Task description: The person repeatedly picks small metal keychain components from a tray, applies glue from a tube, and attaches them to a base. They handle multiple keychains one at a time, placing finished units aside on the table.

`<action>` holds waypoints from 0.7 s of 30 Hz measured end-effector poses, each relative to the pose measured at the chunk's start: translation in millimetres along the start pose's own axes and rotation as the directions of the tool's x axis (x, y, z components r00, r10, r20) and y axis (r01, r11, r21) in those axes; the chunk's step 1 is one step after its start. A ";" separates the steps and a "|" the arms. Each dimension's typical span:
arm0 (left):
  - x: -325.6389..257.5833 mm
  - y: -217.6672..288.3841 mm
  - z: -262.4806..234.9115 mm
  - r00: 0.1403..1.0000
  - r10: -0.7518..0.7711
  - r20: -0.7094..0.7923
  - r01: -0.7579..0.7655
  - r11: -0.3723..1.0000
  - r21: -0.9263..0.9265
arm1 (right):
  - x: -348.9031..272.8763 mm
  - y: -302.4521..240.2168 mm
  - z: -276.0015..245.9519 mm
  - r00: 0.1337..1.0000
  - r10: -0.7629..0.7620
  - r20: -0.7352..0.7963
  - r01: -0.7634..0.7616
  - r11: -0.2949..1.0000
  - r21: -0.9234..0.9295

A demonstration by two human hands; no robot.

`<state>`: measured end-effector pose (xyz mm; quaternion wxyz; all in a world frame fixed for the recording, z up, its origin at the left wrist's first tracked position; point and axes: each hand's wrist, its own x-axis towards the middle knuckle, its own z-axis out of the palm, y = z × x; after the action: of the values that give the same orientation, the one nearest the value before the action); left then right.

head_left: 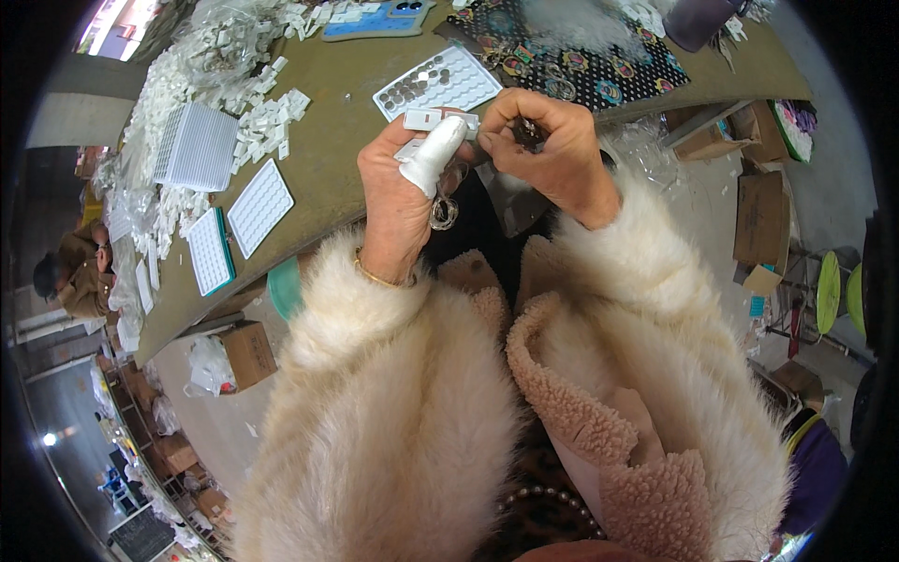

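My left hand [395, 199], its thumb in a white cover [434, 155], is closed around a few small white rectangular plastic pieces [423, 119]. Below that thumb hang several thin metal rings [444, 214]. Close beside it, my right hand [560, 155] has its fingers curled and pinched near the pieces. A dark, shiny clump [529, 135] shows inside that hand; its kind is not clear. Just beyond both hands lies a white dimpled tray [473, 82], partly filled with small grey discs [408, 89].
On the table [328, 122] at left are a heap of white plastic pieces [164, 94], stacked white trays [198, 145] and a dimpled tray [261, 208]. A blue phone case [375, 22] and patterned cloth [599, 56] lie at the back. Cardboard boxes [760, 220] stand right; another person [82, 272] sits far left.
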<state>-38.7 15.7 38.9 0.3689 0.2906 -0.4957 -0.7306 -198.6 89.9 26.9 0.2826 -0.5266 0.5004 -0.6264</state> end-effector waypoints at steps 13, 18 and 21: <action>3.7 -5.0 -1.9 0.975 0.223 -0.010 -0.216 0.953 0.210 | 0.7 2.1 -2.1 0.997 -0.019 -0.069 0.020 1.000 0.021; 4.5 -7.7 -2.0 0.865 0.472 0.169 -0.471 0.648 0.598 | 3.5 2.5 4.5 0.959 -0.257 -0.124 0.222 0.945 -0.239; 3.3 -9.4 0.7 0.873 0.475 0.112 -0.461 0.730 0.505 | 2.1 2.3 6.0 0.975 -0.134 -0.178 0.089 0.966 -0.242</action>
<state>-43.5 15.5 30.1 0.4551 0.2534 -0.7253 -0.4501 -193.9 85.3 25.3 0.1333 -0.5201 0.5646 -0.6268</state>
